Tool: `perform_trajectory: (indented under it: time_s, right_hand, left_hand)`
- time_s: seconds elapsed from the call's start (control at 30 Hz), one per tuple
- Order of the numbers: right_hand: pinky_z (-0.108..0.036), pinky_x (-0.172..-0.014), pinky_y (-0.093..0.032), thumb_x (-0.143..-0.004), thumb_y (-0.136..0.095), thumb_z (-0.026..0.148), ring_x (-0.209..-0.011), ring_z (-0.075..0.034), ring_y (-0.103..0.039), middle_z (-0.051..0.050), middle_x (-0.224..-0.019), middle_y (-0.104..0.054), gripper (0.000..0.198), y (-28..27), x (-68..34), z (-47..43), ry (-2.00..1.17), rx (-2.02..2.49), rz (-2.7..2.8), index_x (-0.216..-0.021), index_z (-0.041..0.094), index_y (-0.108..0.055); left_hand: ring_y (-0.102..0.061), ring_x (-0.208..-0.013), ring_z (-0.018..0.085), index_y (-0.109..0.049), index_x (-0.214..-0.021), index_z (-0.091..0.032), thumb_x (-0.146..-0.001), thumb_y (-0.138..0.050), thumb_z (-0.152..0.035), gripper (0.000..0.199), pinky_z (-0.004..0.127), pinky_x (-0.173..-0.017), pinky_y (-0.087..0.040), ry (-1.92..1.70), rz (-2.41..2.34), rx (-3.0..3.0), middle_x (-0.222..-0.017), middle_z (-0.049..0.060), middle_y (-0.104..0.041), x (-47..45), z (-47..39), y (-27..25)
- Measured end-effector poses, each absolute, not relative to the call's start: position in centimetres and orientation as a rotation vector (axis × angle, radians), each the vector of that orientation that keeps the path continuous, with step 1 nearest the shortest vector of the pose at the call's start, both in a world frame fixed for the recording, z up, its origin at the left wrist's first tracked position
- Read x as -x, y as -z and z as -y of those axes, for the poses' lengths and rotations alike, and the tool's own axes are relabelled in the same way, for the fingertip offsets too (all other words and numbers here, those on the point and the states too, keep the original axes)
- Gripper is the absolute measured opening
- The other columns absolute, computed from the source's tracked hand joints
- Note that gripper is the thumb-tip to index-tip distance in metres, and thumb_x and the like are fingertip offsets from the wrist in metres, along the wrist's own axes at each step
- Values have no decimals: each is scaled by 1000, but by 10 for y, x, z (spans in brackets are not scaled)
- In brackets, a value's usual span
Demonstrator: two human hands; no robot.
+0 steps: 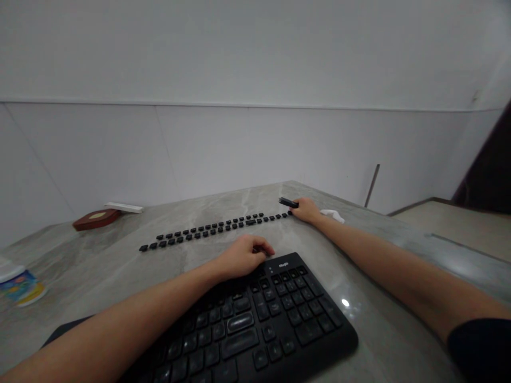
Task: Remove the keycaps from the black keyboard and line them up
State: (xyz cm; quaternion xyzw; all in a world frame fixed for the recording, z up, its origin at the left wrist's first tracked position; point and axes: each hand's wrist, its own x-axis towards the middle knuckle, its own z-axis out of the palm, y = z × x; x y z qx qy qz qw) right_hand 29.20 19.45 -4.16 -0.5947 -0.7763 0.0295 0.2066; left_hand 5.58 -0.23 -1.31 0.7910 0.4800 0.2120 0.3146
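Observation:
A black keyboard (243, 340) lies at an angle in front of me, with several bare slots along its top row. My left hand (243, 256) rests on its back edge, fingers loosely curled and nothing seen in them. Farther off on the right, my right hand (306, 210) grips a black pen-like tool (288, 202) that points left. Its fingertips are low at the right end of two long rows of black keycaps (213, 229) on the table. Whether they touch the last keycap (290, 213) I cannot tell.
The grey marbled table (315, 255) meets a white wall behind. A crumpled white tissue (332, 215) lies beside my right wrist. Toward the back left are a reddish-brown wooden object (97, 218) and a white bar (124, 207). A white tub with a colourful label (21, 284) stands at the left edge.

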Motion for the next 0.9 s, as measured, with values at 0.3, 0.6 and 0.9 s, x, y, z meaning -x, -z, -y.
perform_trajectory:
  time_s: [0.3, 0.6, 0.9]
  right_hand:
    - [-29, -71, -47, -86, -60, 28, -81, -19, -62, -6, -81, -68, 20, 38, -296, -194, -217, 1587, 2125, -92, 14, -72]
    - [-26, -59, -36, -72, -61, 27, -66, -17, -57, -3, -62, -63, 20, 42, -299, -199, -284, 1493, 2120, -80, 15, -76]
    - [-26, -60, -38, -73, -59, 28, -67, -18, -58, -4, -64, -65, 24, 43, -300, -200, -279, 1460, 2085, -80, 14, -76]
  left_hand:
    - [-64, -84, 16, -71, -91, -16, -73, -50, -12, 28, 29, -81, -49, -570, -1266, -2085, -92, 4, -73, -56, 3, 13]
    - [-65, -85, 17, -71, -92, -15, -73, -50, -11, 28, 29, -83, -49, -572, -1238, -2081, -91, 5, -73, -56, 2, 13]
    - [-65, -85, 16, -71, -92, -16, -73, -49, -10, 29, 28, -82, -49, -568, -1248, -2076, -91, 4, -73, -56, 1, 14]
